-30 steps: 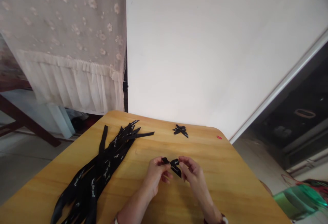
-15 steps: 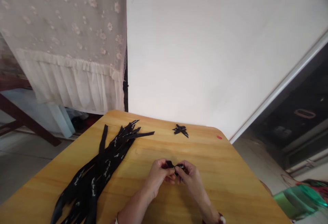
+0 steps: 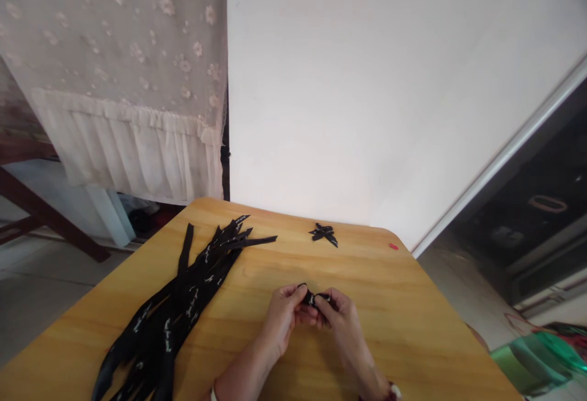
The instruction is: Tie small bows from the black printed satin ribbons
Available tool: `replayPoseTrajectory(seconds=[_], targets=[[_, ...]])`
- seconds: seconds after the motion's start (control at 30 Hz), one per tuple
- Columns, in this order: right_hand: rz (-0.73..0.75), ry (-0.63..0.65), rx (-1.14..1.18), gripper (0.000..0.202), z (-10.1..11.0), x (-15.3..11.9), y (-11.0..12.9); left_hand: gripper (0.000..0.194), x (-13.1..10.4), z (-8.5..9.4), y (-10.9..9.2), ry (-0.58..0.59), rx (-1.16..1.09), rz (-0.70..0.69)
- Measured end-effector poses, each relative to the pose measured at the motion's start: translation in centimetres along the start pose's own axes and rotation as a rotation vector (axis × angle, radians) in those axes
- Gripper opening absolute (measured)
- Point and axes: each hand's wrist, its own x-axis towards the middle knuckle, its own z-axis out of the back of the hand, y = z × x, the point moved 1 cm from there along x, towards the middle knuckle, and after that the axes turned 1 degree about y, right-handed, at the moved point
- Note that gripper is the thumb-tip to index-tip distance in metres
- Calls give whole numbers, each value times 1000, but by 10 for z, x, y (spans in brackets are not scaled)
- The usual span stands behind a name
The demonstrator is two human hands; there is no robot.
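Observation:
Both hands pinch one short black ribbon [image 3: 310, 299] with white lettering, held low over the near middle of the table. My left hand [image 3: 287, 312] is closed on its left end, thumb on top. My right hand [image 3: 338, 312] grips the right part between thumb and fingers. The ribbon looks folded or looped, though fingers cover much of it. Farther back lies a finished-looking black ribbon bow [image 3: 323, 233] with white lettering. To the left spreads a long bundle of black printed ribbons [image 3: 188, 297].
The wooden table [image 3: 403, 327] ends at a white wall panel [image 3: 367, 83] behind. A small red piece [image 3: 393, 246] lies near its far right corner. A lace curtain [image 3: 137, 83] hangs at the left, and a green translucent item [image 3: 532, 361] is on the right.
My left thumb has shifted up onto the ribbon's left end, and the ribbon between the hands now shows its lettered face. The bow and ribbon bundle stay where they were.

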Motion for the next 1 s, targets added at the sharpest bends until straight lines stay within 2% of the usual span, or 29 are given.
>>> replayPoseTrajectory(seconds=[0.13, 0.37, 0.53, 0.67, 0.77, 0.9, 1.0], targets=[[2, -9, -26, 22, 1, 0, 2, 21, -1, 0, 0, 22, 68, -6], [-32, 74, -39, 24, 3, -1, 3, 18, 2, 9, -3, -105, 53, -51], [-110, 30, -114, 20, 3, 2, -6, 18, 2, 11, -6, -176, 62, -53], [-19, -14, -182, 17, 2, 3, -8, 17, 2, 10, -6, -180, 34, -42], [31, 30, -202, 13, 2, 1, -4, 19, 1, 9, -7, -193, -20, 16], [-26, 119, -165, 19, 2, -2, 3, 23, 0, 9, -8, -198, -14, 42], [-58, 102, -110, 25, 3, -4, 4, 21, -1, 8, -7, -152, 62, 20]])
